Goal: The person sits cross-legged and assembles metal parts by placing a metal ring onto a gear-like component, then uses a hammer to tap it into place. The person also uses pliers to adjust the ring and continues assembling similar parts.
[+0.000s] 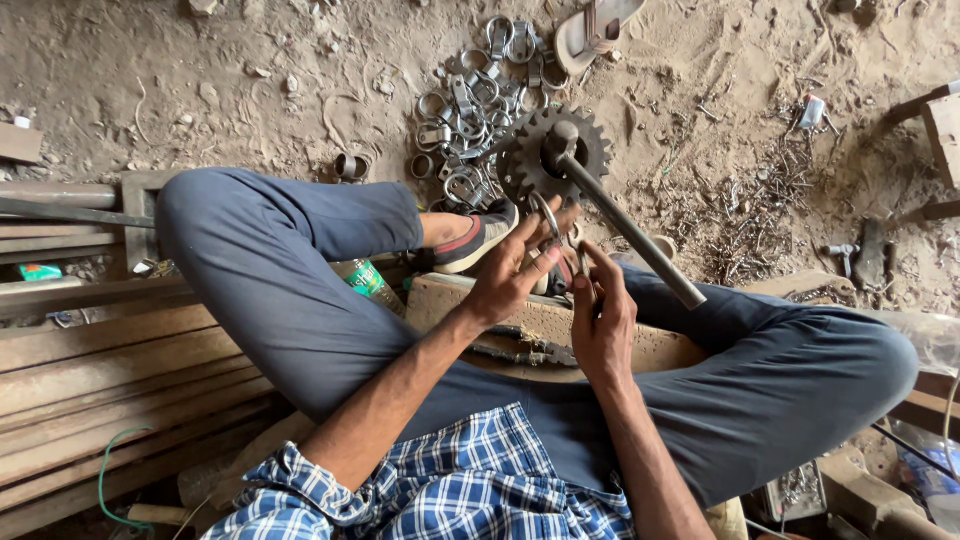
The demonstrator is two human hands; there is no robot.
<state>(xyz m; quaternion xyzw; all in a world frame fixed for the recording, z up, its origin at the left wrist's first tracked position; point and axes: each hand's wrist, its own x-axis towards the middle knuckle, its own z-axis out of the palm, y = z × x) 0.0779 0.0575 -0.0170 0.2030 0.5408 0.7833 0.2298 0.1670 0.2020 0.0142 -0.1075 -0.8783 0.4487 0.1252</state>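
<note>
Sitting cross-legged in a checked shirt (470,490), pinching a metal ring (546,212) in left hand (510,275), right hand (600,315) closing narrowly on another small piece beside it, likely fitting them; just beyond the grip, toothed sprocket (553,155) on its rod (630,232), clamp pile (470,110) farther.

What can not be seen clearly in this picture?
Head view only:
- Metal ring: its lower part is hidden behind the left hand.
- What the right hand pinches: too small, covered by its fingers.
- Sandal: cut off by the top edge.
- Bottle: mostly behind the leg.
</note>
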